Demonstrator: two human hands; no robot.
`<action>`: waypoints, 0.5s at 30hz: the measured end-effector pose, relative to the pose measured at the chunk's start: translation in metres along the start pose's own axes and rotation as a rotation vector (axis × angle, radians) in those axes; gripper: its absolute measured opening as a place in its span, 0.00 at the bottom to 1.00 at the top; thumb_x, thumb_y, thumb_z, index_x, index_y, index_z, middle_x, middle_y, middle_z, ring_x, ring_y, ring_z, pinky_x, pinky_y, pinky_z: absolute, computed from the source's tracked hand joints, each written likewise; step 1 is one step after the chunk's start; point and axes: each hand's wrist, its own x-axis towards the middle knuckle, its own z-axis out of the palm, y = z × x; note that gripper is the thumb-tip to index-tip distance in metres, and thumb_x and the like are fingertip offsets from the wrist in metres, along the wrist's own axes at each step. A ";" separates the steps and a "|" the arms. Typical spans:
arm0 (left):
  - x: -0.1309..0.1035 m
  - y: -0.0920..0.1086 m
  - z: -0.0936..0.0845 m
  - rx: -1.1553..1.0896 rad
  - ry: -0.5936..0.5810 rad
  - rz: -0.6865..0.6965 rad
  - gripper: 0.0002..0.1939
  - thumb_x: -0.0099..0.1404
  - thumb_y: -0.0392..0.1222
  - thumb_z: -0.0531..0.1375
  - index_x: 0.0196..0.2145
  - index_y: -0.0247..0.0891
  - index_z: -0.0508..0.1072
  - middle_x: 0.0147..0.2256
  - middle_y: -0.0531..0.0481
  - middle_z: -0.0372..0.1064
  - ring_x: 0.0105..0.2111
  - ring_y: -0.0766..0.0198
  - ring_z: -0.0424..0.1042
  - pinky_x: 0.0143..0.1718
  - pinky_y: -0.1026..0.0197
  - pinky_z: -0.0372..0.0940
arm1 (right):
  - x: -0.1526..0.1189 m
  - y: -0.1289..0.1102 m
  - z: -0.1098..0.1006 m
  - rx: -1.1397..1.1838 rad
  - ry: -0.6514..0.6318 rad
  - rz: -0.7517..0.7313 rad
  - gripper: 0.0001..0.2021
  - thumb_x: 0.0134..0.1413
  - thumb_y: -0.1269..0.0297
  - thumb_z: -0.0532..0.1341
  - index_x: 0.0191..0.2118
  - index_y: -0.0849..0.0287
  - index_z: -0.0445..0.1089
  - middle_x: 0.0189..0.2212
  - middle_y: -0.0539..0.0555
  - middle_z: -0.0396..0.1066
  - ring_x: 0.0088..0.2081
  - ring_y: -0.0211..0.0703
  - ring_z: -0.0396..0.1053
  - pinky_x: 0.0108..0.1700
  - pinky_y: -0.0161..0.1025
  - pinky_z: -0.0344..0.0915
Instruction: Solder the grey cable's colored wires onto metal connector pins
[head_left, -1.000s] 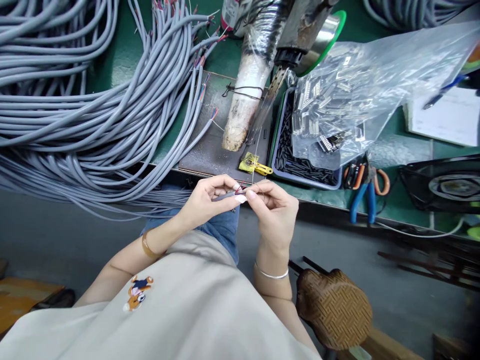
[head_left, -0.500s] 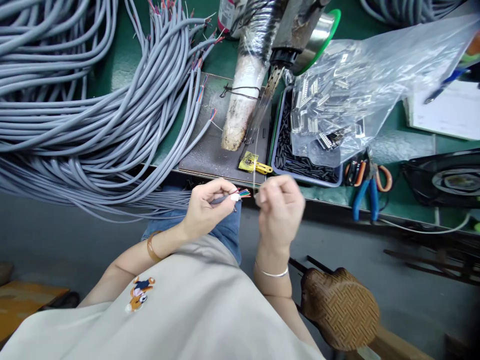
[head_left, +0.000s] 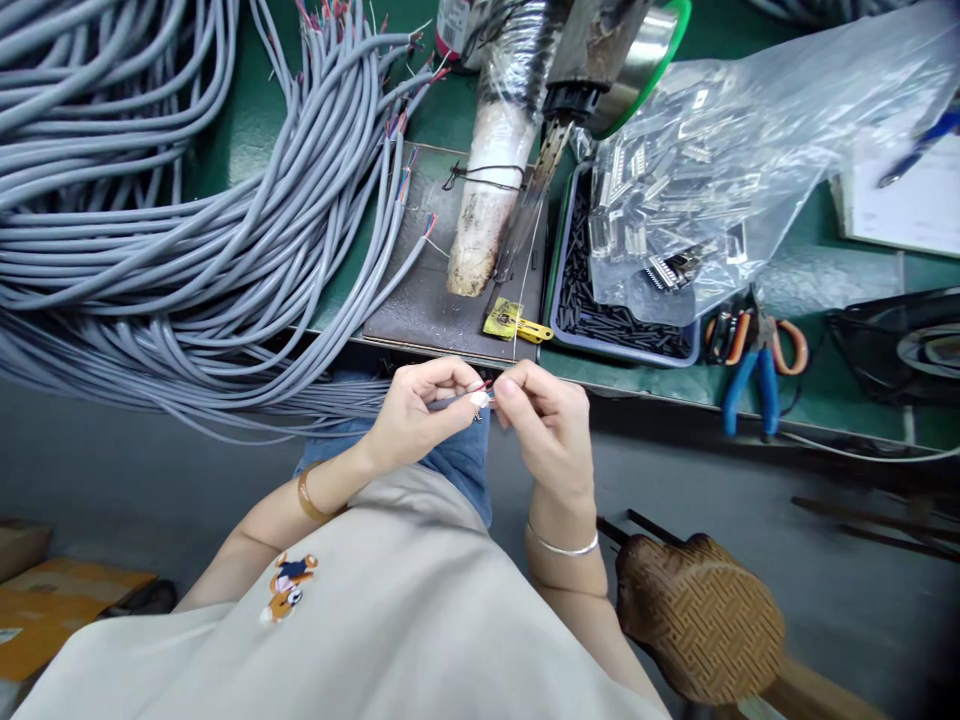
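Between thumb and index finger, my left hand (head_left: 427, 412) pinches the end of a grey cable, just off the table's front edge. Small coloured wires (head_left: 487, 388) stick out of it. My right hand (head_left: 546, 425) is closed at those wire tips, its thumb and index finger pressed together on them. A thin pale strand (head_left: 516, 330) runs down from the hot-air tool area to my right fingers. Many grey cables (head_left: 300, 210) lie bundled at the left, some with stripped coloured ends.
A dark plate (head_left: 420, 290) holds a yellow cutter (head_left: 534, 331) and a wrapped tube (head_left: 480, 220). Right of it are a tray (head_left: 626, 350) of black sleeves, a plastic bag (head_left: 787, 130) of connectors, and blue-handled pliers (head_left: 769, 390). A stool (head_left: 709, 620) stands lower right.
My right hand has moved left to the wires at my left hand; before, it was apart from them. The view has shifted slightly, while my left hand keeps its pinch.
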 end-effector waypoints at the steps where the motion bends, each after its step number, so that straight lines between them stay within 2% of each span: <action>1: 0.000 0.000 0.000 -0.013 0.014 -0.003 0.08 0.61 0.36 0.67 0.27 0.34 0.73 0.24 0.54 0.68 0.23 0.74 0.65 0.26 0.72 0.62 | 0.000 0.002 0.000 0.031 0.064 0.009 0.20 0.68 0.55 0.60 0.25 0.57 0.64 0.20 0.44 0.59 0.22 0.31 0.55 0.25 0.34 0.51; 4: -0.002 0.000 0.000 -0.061 0.073 -0.041 0.09 0.61 0.38 0.68 0.27 0.34 0.73 0.24 0.54 0.69 0.22 0.75 0.64 0.24 0.72 0.60 | 0.002 0.007 -0.006 0.145 0.357 -0.021 0.21 0.67 0.53 0.61 0.24 0.56 0.62 0.20 0.44 0.56 0.21 0.31 0.52 0.25 0.34 0.50; 6: -0.003 -0.001 -0.002 -0.092 0.113 -0.074 0.10 0.62 0.40 0.68 0.28 0.34 0.73 0.23 0.55 0.68 0.20 0.75 0.62 0.23 0.72 0.59 | 0.003 0.009 -0.010 0.145 0.474 -0.060 0.19 0.67 0.53 0.61 0.25 0.56 0.66 0.19 0.44 0.57 0.20 0.31 0.53 0.24 0.35 0.50; 8: -0.003 -0.001 -0.003 -0.117 0.136 -0.095 0.12 0.62 0.43 0.69 0.29 0.35 0.72 0.21 0.56 0.67 0.18 0.76 0.59 0.22 0.72 0.60 | 0.000 0.009 -0.011 0.026 0.460 -0.086 0.15 0.66 0.55 0.63 0.30 0.56 0.74 0.20 0.45 0.64 0.21 0.32 0.58 0.24 0.35 0.53; 10: -0.003 -0.002 -0.003 -0.132 0.148 -0.103 0.14 0.61 0.45 0.70 0.29 0.35 0.72 0.21 0.57 0.66 0.17 0.77 0.56 0.22 0.71 0.60 | -0.004 0.009 -0.008 -0.129 0.410 -0.137 0.09 0.67 0.57 0.63 0.39 0.53 0.79 0.23 0.47 0.71 0.23 0.34 0.64 0.24 0.36 0.56; 12: -0.002 -0.001 -0.002 -0.135 0.161 -0.103 0.15 0.60 0.47 0.71 0.29 0.35 0.72 0.21 0.58 0.65 0.16 0.78 0.55 0.23 0.71 0.61 | -0.009 0.010 -0.002 -0.241 0.374 -0.218 0.10 0.67 0.60 0.62 0.47 0.50 0.80 0.26 0.48 0.75 0.25 0.36 0.68 0.26 0.36 0.60; 15: -0.001 -0.001 -0.002 -0.138 0.162 -0.096 0.16 0.60 0.48 0.72 0.29 0.36 0.71 0.20 0.59 0.63 0.16 0.78 0.53 0.23 0.71 0.61 | -0.013 0.013 0.005 -0.344 0.312 -0.325 0.11 0.67 0.63 0.62 0.51 0.49 0.79 0.29 0.49 0.79 0.26 0.36 0.71 0.28 0.37 0.64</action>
